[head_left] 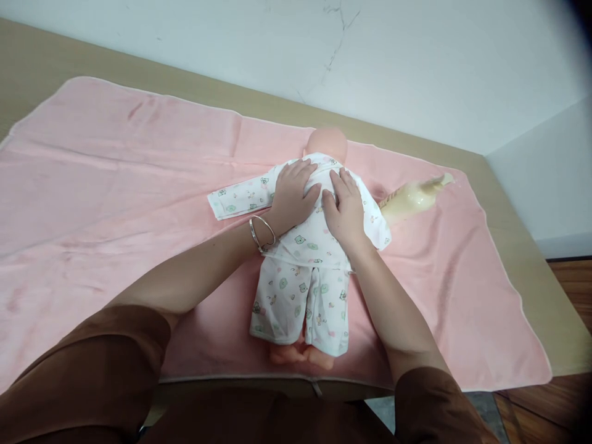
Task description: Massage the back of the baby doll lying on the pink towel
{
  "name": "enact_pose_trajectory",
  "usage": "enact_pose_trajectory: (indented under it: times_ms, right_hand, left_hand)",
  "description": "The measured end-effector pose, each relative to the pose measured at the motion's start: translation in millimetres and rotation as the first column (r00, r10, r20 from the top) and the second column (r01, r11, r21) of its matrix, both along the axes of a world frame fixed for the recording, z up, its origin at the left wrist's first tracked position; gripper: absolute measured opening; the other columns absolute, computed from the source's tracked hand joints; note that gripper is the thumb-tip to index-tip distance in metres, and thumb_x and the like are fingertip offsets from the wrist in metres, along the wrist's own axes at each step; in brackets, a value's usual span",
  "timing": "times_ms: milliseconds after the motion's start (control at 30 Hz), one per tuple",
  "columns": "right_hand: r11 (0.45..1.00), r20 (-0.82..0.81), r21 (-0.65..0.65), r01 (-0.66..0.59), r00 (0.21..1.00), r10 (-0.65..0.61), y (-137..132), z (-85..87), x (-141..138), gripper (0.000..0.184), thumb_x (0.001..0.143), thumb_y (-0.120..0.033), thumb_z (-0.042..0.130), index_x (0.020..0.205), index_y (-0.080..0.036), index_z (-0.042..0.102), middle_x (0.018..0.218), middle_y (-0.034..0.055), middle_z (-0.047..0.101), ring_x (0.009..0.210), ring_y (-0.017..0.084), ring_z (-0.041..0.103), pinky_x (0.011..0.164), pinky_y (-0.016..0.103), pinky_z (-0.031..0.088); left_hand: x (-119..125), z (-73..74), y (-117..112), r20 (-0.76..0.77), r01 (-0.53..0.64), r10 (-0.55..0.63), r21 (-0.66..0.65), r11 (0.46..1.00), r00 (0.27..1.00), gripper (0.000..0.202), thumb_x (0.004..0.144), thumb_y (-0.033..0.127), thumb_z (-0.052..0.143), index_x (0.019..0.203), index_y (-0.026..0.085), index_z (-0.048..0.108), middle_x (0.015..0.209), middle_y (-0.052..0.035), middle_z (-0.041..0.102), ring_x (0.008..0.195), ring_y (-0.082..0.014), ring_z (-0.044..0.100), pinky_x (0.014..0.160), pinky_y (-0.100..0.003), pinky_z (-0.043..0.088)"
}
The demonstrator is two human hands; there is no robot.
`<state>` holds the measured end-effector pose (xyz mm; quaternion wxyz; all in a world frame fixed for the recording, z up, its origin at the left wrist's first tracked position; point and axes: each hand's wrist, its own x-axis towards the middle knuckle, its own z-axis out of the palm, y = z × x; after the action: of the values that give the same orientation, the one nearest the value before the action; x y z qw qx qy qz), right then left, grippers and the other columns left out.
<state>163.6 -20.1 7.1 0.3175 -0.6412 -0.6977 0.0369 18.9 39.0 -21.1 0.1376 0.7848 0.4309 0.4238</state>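
Note:
A baby doll [327, 140] lies face down on a pink blanket [115, 203], its head toward the wall and its feet toward me. It wears a white printed top [309, 243] and matching trousers [282, 302]. My left hand [293, 191] rests flat on the left side of the doll's upper back, fingers stretched out. On the right side of the back lies my right hand [345, 206], also flat with its fingers extended. The thumbs point toward each other, a small gap between them. Neither hand holds anything.
Right of the doll, a cream-coloured pump bottle [411, 200] lies on its side on the blanket, close to the doll's right sleeve. A wooden table [522, 228] carries the blanket. Behind it rises a white wall [259, 55] with a crack.

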Motion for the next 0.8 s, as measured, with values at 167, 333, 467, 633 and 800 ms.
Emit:
enact_pose_trajectory:
  times_ms: [167,333,467,633,800]
  right_hand:
    - [1.0,-0.016,0.001,-0.007,1.0,0.007,1.0,-0.5,0.4,0.049,0.098,-0.042,0.04,0.141,-0.022,0.049,0.156,0.0099,0.04,0.148,0.029,0.031,0.12,0.058,0.027]
    - [1.0,-0.02,0.001,-0.007,1.0,0.007,0.9,-0.7,0.3,0.049,0.098,-0.042,0.04,0.141,-0.023,0.049,0.156,0.0096,0.04,0.148,0.029,0.031,0.12,0.058,0.027]
    - [1.0,0.0,0.01,-0.006,1.0,0.006,0.7,-1.3,0.5,0.049,0.099,-0.042,0.04,0.141,-0.02,0.05,0.155,0.0114,0.041,0.147,0.028,0.032,0.12,0.056,0.028]
    - [1.0,0.016,0.011,-0.007,1.0,0.007,0.9,-1.1,0.8,0.048,0.1,-0.044,0.038,0.142,-0.024,0.048,0.155,0.0092,0.041,0.147,0.029,0.032,0.118,0.059,0.029]
    - [1.0,0.005,0.004,-0.013,1.0,0.013,1.2,-0.6,0.6,0.048,0.099,-0.041,0.038,0.142,-0.023,0.048,0.156,0.0097,0.04,0.147,0.029,0.032,0.119,0.058,0.027]
  left_hand:
    - [-0.1,-0.7,0.5,0.005,-0.004,0.004,0.007,1.0,1.0,0.045,0.096,0.049,0.042,0.132,0.024,0.055,0.143,-0.0078,0.056,0.138,-0.0267,0.046,0.122,-0.05,0.03]
    - [-0.2,-0.4,0.4,0.007,-0.006,0.006,0.01,1.0,1.0,0.046,0.097,0.051,0.042,0.131,0.024,0.055,0.143,-0.0078,0.057,0.137,-0.0271,0.047,0.121,-0.05,0.031]
    - [0.0,-0.4,0.5,0.004,-0.006,0.005,0.016,1.0,1.0,0.045,0.097,0.051,0.043,0.131,0.024,0.056,0.142,-0.0082,0.057,0.137,-0.0273,0.047,0.121,-0.05,0.032]
    - [0.5,0.2,0.6,0.003,-0.002,0.002,0.0,1.0,1.0,0.046,0.097,0.051,0.042,0.131,0.023,0.056,0.143,-0.0091,0.056,0.137,-0.0276,0.047,0.122,-0.05,0.03]
    - [0.3,-0.4,1.5,0.005,0.005,-0.005,-0.004,1.0,1.0,0.046,0.097,0.052,0.042,0.131,0.023,0.055,0.143,-0.0081,0.056,0.138,-0.0272,0.046,0.122,-0.05,0.03]
